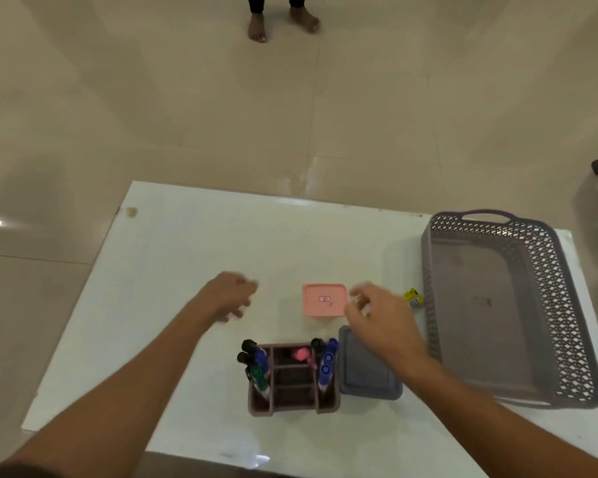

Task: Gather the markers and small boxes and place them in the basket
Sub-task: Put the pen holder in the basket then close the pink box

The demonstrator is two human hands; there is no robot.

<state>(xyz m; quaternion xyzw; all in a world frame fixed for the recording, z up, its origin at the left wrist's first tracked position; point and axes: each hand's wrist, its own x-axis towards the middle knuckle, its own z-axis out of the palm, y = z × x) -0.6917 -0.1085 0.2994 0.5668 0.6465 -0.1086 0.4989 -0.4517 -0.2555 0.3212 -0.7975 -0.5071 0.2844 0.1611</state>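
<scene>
Markers (260, 365) fill a compartmented plastic caddy (292, 401); square pink box (324, 300) sits between left hand (231, 298), loosely spread, and right hand (380, 315), unreadably blurred.

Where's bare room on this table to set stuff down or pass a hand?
Free: the table left of the left hand; the far strip beyond the pink box; the basket floor. Crowded: right hand, grey box, marker organizer and yellow item bunch by the basket's left wall.
</scene>
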